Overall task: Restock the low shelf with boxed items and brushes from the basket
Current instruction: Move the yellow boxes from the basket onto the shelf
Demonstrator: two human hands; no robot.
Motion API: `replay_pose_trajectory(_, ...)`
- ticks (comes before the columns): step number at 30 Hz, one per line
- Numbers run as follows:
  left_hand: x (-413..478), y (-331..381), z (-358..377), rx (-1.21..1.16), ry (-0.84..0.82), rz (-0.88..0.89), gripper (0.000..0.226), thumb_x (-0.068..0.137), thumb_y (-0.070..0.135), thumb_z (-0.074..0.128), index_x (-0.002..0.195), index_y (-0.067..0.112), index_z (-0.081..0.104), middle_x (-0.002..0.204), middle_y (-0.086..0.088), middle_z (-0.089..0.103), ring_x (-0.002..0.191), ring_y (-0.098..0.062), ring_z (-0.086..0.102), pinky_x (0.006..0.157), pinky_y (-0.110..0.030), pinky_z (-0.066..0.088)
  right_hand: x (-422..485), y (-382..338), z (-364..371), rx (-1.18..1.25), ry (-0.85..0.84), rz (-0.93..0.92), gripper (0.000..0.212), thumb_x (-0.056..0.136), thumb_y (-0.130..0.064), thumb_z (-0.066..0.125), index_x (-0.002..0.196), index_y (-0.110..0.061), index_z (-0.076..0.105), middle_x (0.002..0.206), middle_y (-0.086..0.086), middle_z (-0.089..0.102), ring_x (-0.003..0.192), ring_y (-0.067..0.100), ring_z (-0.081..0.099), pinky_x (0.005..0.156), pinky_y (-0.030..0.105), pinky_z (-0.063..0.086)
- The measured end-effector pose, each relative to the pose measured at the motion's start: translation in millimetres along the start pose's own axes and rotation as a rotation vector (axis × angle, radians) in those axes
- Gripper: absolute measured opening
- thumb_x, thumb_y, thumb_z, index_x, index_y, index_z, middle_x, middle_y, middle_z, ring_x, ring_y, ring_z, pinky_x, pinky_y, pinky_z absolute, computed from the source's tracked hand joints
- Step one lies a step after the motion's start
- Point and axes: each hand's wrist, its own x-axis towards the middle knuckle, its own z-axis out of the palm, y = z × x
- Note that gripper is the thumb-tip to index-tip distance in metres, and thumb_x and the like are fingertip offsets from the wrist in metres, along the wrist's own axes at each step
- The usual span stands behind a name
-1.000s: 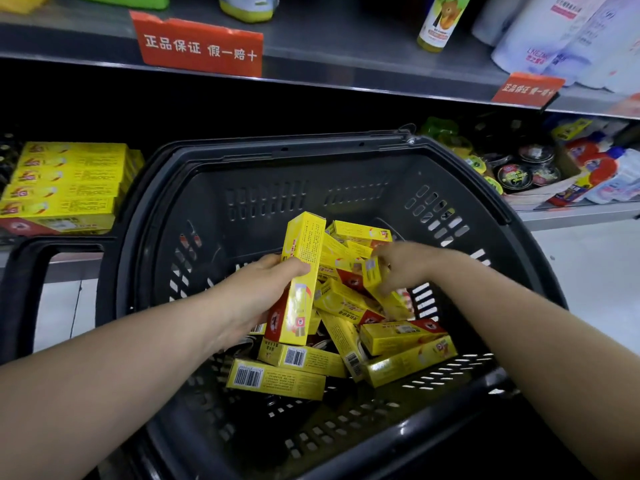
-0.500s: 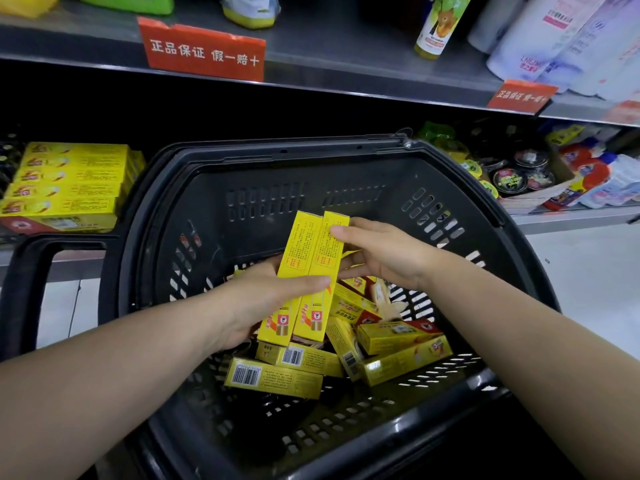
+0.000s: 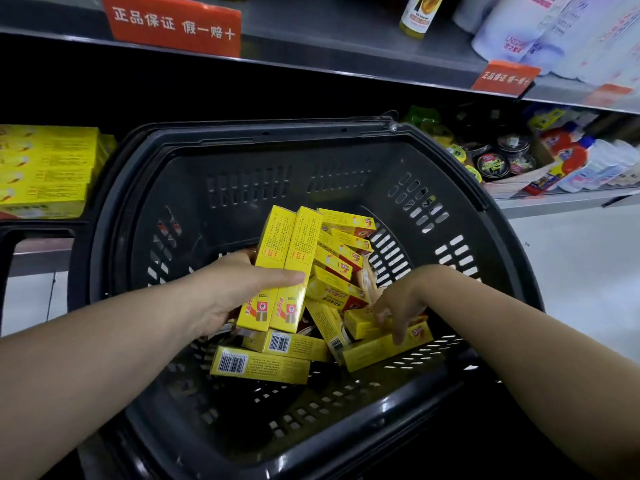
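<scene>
A black plastic basket fills the middle of the view and holds several loose yellow boxes. My left hand grips two yellow boxes side by side, upright, above the pile. My right hand reaches down at the right of the pile, its fingers curling onto a yellow box lying there. A light-coloured brush end pokes out between the boxes. Behind the basket at the left, more yellow boxes are stacked on the low shelf.
An upper shelf carries bottles and white packs, with red price tags on its edge. To the right, the low shelf holds round tins and bottles. The basket's handle sticks out at the left. Pale floor lies at the right.
My right hand let go of the second box, now held with the first in my left hand, and dropped to a box at the right of the pile.
</scene>
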Motion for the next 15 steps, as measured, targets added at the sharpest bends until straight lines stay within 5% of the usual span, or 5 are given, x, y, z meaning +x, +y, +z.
replay_pose_trajectory(4, -1.2, -0.2, -0.6, -0.004, 0.003, 0.0, 0.107, 0.027, 0.053, 0.079, 0.126, 0.016, 0.057, 0.123, -0.009, 0.063, 0.117, -0.03, 0.056, 0.104, -0.049, 0.04, -2.0, -9.5, -1.5, 0.169, -0.085, -0.09, 0.056, 0.089, -0.031, 0.062, 0.139, -0.014, 0.043, 0.145, 0.004, 0.041, 0.132, 0.024, 0.04, 0.107, 0.036, 0.035)
replay_pose_trajectory(7, -0.1, -1.5, -2.1, 0.006, 0.015, -0.013, 0.125, 0.018, 0.058, 0.079, 0.132, 0.015, 0.05, 0.129, -0.011, 0.059, 0.121, -0.032, 0.052, 0.106, -0.051, 0.038, 2.4, -17.4, -3.4, 0.256, -0.101, -0.178, 0.03, 0.091, -0.028, 0.059, 0.112, -0.006, 0.059, 0.103, -0.007, 0.06, 0.096, 0.004, 0.052, 0.084, 0.023, 0.038)
replay_pose_trajectory(11, -0.9, -1.6, -2.6, -0.008, 0.017, -0.013, 0.12, 0.02, 0.055, 0.08, 0.13, 0.016, 0.052, 0.126, -0.011, 0.061, 0.117, -0.032, 0.055, 0.102, -0.049, 0.042, 6.0, -29.2, -1.1, 0.32, -0.069, -0.235, 0.023, 0.088, -0.032, 0.064, 0.079, -0.012, 0.056, 0.068, -0.011, 0.056, 0.066, 0.008, 0.044, 0.061, 0.021, 0.037)
replay_pose_trajectory(15, -1.0, -1.0, -4.1, -0.078, 0.038, -0.002, 0.069, 0.049, 0.04, 0.081, 0.112, 0.017, 0.064, 0.099, -0.007, 0.073, 0.093, -0.023, 0.069, 0.076, -0.036, 0.055, -18.0, -24.2, -10.8, 0.507, 0.063, -0.278, 0.047, 0.088, -0.039, 0.06, 0.125, -0.011, 0.052, 0.096, 0.003, 0.057, 0.075, 0.013, 0.051, 0.062, 0.022, 0.044)
